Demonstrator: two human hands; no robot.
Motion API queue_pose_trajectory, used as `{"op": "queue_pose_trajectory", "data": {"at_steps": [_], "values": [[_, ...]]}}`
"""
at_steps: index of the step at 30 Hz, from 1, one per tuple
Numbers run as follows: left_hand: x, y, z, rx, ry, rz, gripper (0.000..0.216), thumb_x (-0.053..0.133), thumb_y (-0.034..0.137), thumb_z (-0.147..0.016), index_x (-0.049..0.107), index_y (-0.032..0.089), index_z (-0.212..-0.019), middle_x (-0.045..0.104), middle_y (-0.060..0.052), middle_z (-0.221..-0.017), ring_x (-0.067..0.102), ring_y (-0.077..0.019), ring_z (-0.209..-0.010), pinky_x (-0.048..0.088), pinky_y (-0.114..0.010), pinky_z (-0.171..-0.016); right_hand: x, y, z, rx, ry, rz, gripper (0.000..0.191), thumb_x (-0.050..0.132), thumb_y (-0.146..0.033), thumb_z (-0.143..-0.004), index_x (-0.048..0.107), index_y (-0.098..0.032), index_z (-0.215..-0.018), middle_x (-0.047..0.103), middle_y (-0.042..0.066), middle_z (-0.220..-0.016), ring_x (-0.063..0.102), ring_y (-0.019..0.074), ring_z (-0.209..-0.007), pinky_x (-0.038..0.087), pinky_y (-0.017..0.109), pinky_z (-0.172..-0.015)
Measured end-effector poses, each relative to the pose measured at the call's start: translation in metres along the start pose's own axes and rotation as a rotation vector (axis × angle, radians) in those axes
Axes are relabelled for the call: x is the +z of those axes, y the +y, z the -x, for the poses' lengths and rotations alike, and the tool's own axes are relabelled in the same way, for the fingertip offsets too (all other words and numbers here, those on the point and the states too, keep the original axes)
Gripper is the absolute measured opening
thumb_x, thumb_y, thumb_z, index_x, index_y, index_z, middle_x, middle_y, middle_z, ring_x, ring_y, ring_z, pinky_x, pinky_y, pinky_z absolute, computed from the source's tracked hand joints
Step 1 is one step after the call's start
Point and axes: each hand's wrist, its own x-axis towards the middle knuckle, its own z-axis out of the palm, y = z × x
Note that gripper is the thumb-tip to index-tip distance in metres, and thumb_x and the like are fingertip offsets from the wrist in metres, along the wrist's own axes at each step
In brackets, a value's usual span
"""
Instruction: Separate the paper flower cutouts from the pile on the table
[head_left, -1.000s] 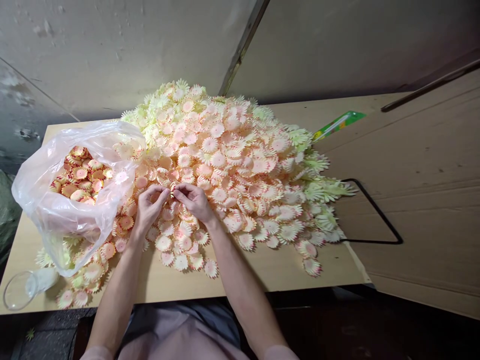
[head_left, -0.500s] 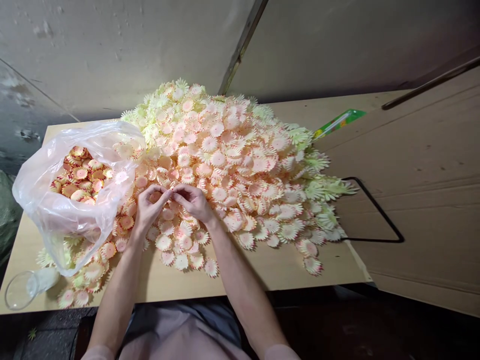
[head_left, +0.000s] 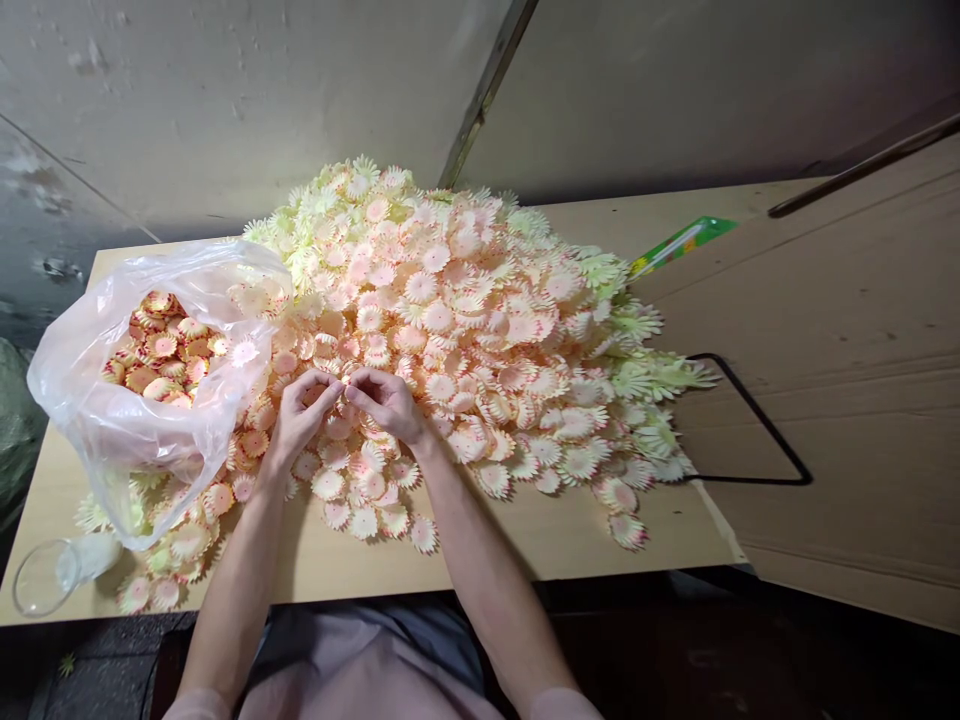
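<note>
My left hand (head_left: pixel 306 408) and my right hand (head_left: pixel 384 402) meet fingertip to fingertip over a large heap of artificial flower petal discs (head_left: pixel 465 310). Thumbs and forefingers of both hands are pinched together. Whatever lies between them is too small or too hidden to make out. The discs are pale pink and cream with frilled, red-tipped edges, and greener ones lie along the heap's back and right. Left of my hands, an open clear plastic bag (head_left: pixel 75 370) holds darker red-edged petal discs (head_left: pixel 161 345).
A clear cup (head_left: pixel 45 578) lies on its side at the table's (head_left: pixel 600 530) near left corner. A green-and-yellow packet (head_left: pixel 682 245) rests behind the heap at right. A black metal frame (head_left: pixel 765 425) juts over cardboard (head_left: pixel 862 380) on the right. A wall stands behind.
Both hands keep almost the same place and pinch. The whole view has shifted very slightly; the heap and bag look unchanged.
</note>
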Motion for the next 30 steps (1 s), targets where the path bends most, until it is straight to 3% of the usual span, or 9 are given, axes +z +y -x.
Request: {"op": "queue_pose_trajectory", "data": {"at_steps": [8, 20, 25, 30], "values": [[0.0002, 0.0046, -0.0008, 0.063, 0.009, -0.117, 0.027, 0.066, 0.044, -0.085, 0.066, 0.018, -0.08, 0.067, -0.004, -0.081, 0.059, -0.0166, -0.078, 0.048, -0.029, -0.079, -0.0003, -0.0026, 0.001, 0.039, 0.026, 0.007, 0.029, 0.063, -0.048, -0.086, 0.064, -0.02, -0.082, 0.054, -0.001, -0.074, 0.048, 0.0127, -0.068, 0.04, 0.026, -0.064], [-0.0028, 0.001, -0.0011, 0.018, -0.033, -0.082, 0.022, 0.067, 0.04, -0.085, 0.066, 0.019, -0.08, 0.065, -0.003, -0.08, 0.059, -0.0159, -0.078, 0.046, -0.027, -0.078, -0.0017, -0.0041, -0.0007, 0.023, -0.023, -0.051, 0.02, 0.063, -0.04, -0.086, 0.066, -0.02, -0.083, 0.06, 0.0, -0.076, 0.055, 0.0142, -0.072, 0.045, 0.027, -0.069], [-0.002, 0.0039, -0.0005, 0.032, -0.013, -0.063, 0.02, 0.067, 0.038, -0.085, 0.067, 0.018, -0.083, 0.067, -0.004, -0.086, 0.061, -0.0173, -0.084, 0.047, -0.028, -0.081, -0.0011, -0.0054, -0.0025, 0.028, 0.059, -0.085, 0.021, 0.068, -0.04, -0.079, 0.067, -0.02, -0.077, 0.064, 0.001, -0.078, 0.058, 0.0154, -0.076, 0.048, 0.028, -0.074], [0.0006, 0.0075, -0.0005, 0.099, 0.012, -0.064, 0.02, 0.071, 0.036, -0.082, 0.066, 0.018, -0.087, 0.068, -0.004, -0.09, 0.063, -0.0172, -0.088, 0.047, -0.028, -0.086, -0.0006, -0.0073, -0.0022, 0.039, 0.11, -0.087, 0.022, 0.07, -0.041, -0.076, 0.068, -0.019, -0.073, 0.065, 0.001, -0.074, 0.059, 0.0149, -0.071, 0.048, 0.027, -0.069]]}}
